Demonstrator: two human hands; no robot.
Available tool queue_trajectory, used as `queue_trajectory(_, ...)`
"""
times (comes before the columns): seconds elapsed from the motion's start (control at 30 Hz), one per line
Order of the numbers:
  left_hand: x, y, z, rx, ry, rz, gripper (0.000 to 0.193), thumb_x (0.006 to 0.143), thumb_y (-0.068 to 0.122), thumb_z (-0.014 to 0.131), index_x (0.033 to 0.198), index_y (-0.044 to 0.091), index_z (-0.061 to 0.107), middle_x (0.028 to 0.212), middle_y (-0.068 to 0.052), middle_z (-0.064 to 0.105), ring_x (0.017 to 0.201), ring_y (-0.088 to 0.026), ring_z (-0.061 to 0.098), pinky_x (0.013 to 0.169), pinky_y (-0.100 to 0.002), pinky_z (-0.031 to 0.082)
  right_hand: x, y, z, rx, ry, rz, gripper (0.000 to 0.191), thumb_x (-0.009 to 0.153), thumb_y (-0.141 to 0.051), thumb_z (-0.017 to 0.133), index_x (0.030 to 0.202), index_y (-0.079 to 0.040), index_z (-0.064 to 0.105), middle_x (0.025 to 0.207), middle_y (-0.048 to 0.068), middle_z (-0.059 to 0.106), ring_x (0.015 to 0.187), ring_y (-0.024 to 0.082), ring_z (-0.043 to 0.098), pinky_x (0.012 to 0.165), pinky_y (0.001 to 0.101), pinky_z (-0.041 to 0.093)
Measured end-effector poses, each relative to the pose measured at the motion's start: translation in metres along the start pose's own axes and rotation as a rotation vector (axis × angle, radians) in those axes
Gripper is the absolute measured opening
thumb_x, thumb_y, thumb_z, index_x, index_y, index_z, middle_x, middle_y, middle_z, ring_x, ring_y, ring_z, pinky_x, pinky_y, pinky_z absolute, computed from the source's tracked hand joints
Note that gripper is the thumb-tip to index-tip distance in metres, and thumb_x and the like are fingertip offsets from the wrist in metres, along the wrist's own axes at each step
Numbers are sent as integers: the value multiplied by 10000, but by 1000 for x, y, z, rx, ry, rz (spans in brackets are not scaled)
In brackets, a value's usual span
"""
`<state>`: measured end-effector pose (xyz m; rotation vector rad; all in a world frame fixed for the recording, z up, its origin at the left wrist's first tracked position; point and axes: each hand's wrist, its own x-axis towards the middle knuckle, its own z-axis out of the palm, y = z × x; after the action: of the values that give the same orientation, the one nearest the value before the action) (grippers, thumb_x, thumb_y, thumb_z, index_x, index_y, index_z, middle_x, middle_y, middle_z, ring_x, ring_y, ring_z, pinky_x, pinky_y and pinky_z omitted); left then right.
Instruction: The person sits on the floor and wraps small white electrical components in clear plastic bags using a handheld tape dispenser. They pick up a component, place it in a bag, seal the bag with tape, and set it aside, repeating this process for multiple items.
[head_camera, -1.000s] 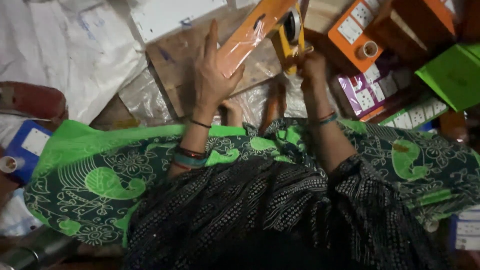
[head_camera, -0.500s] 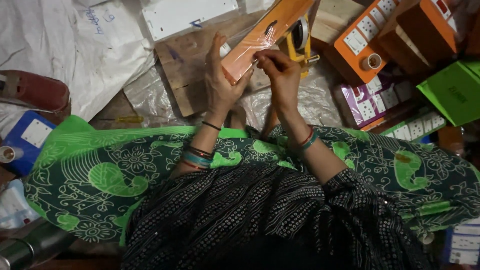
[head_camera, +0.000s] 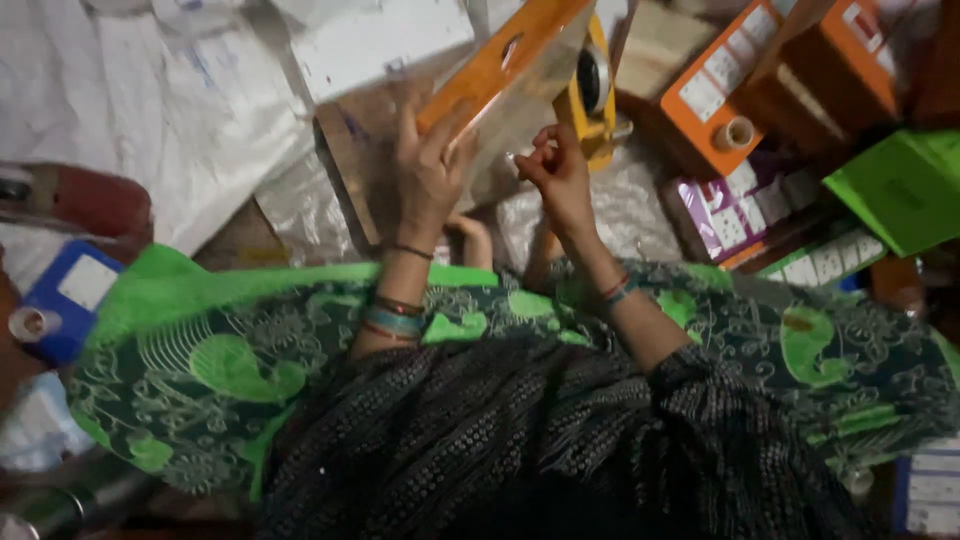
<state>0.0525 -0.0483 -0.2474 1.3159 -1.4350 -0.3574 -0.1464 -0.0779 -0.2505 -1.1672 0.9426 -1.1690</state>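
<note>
Left hand (head_camera: 425, 175), centre of frame slightly left: fingers spread flat and curled round the lower end of a long orange-backed clear packet (head_camera: 505, 75), gripping it. The packet runs diagonally from the hand to the top centre edge, orange strip on the upper-left side, clear film on the lower right. Right hand (head_camera: 555, 175), just right of centre: mostly closed, fingertips pinched together near the packet's clear edge; can't tell whether it holds anything or actually touches the film. Hands are close together, not touching. Yellow tape dispenser (head_camera: 590, 95) sits just behind the packet, upper centre, roll visible in it. A wooden board (head_camera: 350, 175) lies under the left hand, with clear plastic sheeting (head_camera: 640, 205) around it. Upper right: orange cartons (head_camera: 715, 100), one with a small tape roll (head_camera: 738, 132) lying on it. Right edge: green box (head_camera: 895, 190); purple and white packs (head_camera: 740, 210) between it and the hands. Upper left: white sacking (head_camera: 130, 110). Left edge: blue box (head_camera: 65, 305) with a white label, red item (head_camera: 85, 200) above it, unclear what it is. Green patterned cloth (head_camera: 200, 350) covers the lap across the lower frame. Bangles on both wrists.
</note>
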Motion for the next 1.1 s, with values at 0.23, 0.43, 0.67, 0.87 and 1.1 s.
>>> queue_trajectory(0.23,1,19,3,77,53,115,516,855,190,735,1365,186,652,1382,-237,523,1214,-442,597,995,-480,530,32,-25,26,-20,9,-155,276,947,32,706,1129,-59,519,915,4,595,824,102,606,720,251,516)
queue_trajectory(0.43,0,30,-4,177,49,183,449,911,238,763,1357,236,706,1362,-222,495,1278,-410,529,1034,-487,523,38,-13,28,-144,28,-58,333,862,55,725,1040,-71,473,716,3,559,676,113,590,641,252,517)
queue_trajectory(0.67,3,26,-7,217,19,223,338,890,235,771,1228,238,772,1366,-191,518,1290,-386,543,1090,-497,503,30,-15,13,-207,-33,18,318,854,17,711,1052,-87,485,782,-38,571,702,83,575,589,234,441)
queue_trajectory(0.87,3,26,-10,82,8,160,424,843,180,763,1264,225,749,1404,-212,523,1246,-386,606,1039,-447,567,27,-13,22,-132,-31,20,261,925,-38,727,1030,-84,493,754,11,617,617,84,520,539,226,401)
queue_trajectory(1.1,7,29,-12,78,-10,152,495,782,177,787,1273,210,731,1427,-192,528,1235,-378,621,1006,-440,584,32,6,25,-147,38,62,208,926,-85,729,973,-83,526,743,14,628,596,73,530,510,223,414)
